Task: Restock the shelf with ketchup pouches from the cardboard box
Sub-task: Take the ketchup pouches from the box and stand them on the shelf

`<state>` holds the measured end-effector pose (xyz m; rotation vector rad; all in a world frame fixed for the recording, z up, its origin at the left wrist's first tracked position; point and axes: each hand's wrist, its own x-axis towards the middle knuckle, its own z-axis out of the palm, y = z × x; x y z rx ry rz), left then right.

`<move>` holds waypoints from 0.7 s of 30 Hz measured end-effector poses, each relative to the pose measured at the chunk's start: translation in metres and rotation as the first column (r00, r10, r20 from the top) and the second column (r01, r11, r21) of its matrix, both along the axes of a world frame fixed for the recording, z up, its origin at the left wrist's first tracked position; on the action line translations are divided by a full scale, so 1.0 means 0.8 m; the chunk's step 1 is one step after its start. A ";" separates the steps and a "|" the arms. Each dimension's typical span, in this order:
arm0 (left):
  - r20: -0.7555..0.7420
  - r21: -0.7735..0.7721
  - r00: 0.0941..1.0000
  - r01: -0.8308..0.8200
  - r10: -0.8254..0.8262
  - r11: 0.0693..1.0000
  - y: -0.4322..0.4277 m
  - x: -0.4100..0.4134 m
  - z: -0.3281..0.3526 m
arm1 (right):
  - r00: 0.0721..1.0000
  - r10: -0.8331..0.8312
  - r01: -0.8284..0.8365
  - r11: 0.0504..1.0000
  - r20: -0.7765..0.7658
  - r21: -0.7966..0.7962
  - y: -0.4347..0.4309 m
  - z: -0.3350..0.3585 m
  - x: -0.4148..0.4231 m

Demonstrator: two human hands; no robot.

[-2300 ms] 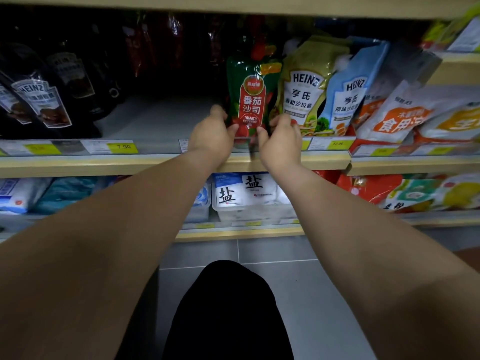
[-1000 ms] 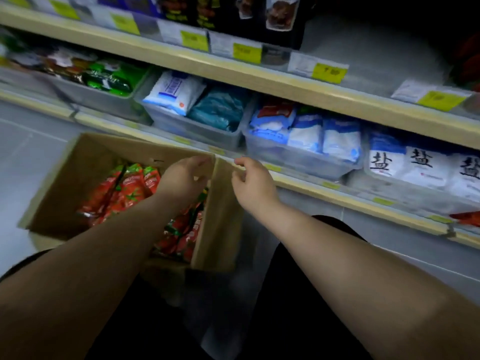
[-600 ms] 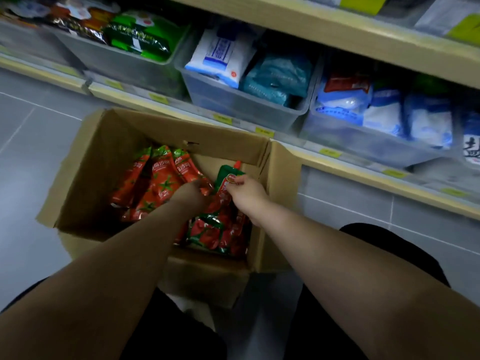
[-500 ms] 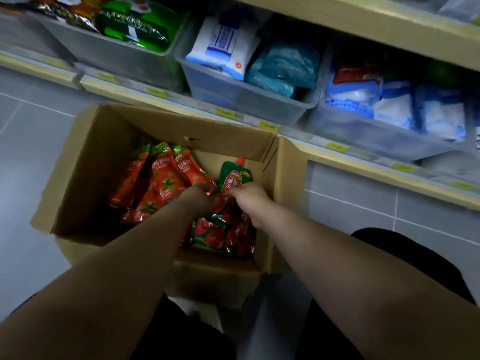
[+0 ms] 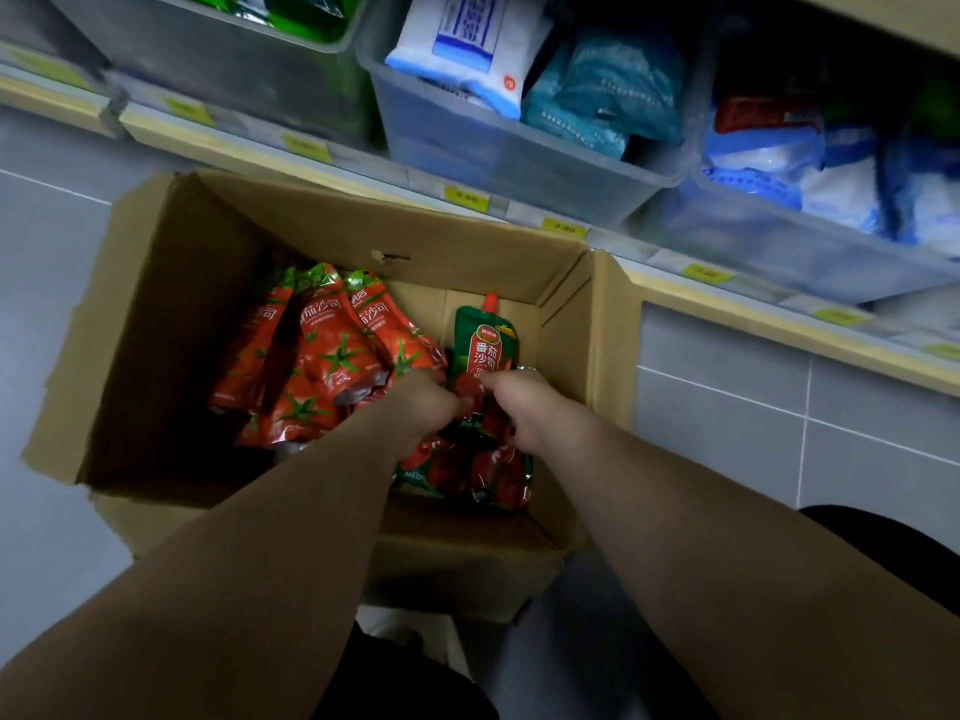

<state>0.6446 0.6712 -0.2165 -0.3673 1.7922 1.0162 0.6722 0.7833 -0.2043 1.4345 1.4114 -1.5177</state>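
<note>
Inside the cardboard box [image 5: 171, 304] below the shelf [image 5: 363, 163], beside loose red pouches [image 5: 322, 366], the green-topped ketchup pouch [image 5: 485, 345] is held low in the grip of the right hand [image 5: 524, 402] and seemingly the left hand [image 5: 426, 402], so its slick film could slip free on lifting.

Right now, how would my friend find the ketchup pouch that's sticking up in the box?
Find the open cardboard box on the floor below the shelf bins. In its right half, one ketchup pouch sticks up. It alone shows a red cap on a green top; the pouches left of it are orange-red with tomato pictures.
</note>
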 end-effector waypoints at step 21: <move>-0.178 0.056 0.971 -0.153 0.160 0.987 0.005 0.003 0.128 | 0.898 0.243 -0.242 0.969 -0.367 0.049 0.047 0.132 -0.013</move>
